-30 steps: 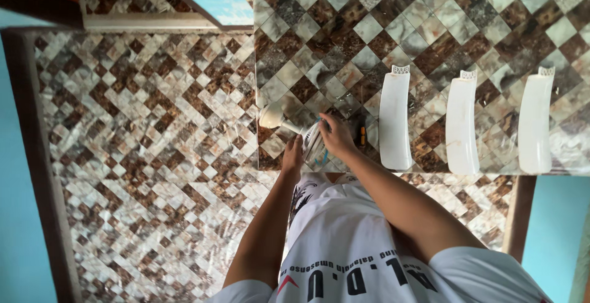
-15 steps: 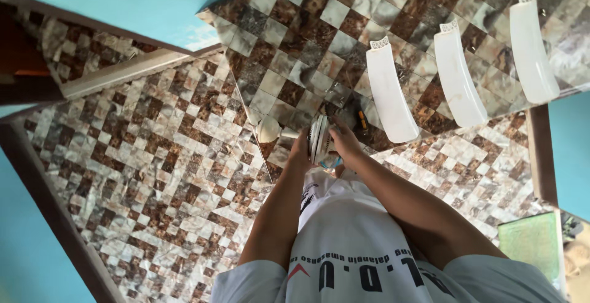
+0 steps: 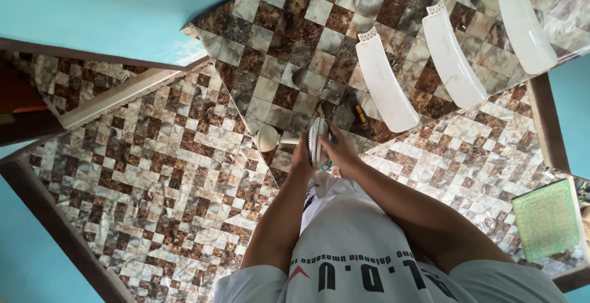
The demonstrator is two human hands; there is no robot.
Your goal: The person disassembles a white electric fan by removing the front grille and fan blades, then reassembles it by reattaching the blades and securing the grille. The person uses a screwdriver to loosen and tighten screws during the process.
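Both hands clasp the round white fan motor housing (image 3: 317, 142): the left hand (image 3: 302, 158) wraps its near side, while the right hand (image 3: 340, 150) closes over its rim from the other side. It sits on edge on the brown-and-cream tiled ledge (image 3: 276, 51), its cream stem and domed cap (image 3: 268, 137) pointing away to the left. Just beyond lies a small orange-handled tool (image 3: 360, 114). Three long white fan blades (image 3: 452, 57) lie side by side further along the ledge. A green mat (image 3: 546, 219) rests on the tiled floor.

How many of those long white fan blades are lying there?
3, side by side on the tiled surface beyond the hands: one blade nearest them, a middle blade, and a far blade cut off by the picture's edge. Others may lie out of view.
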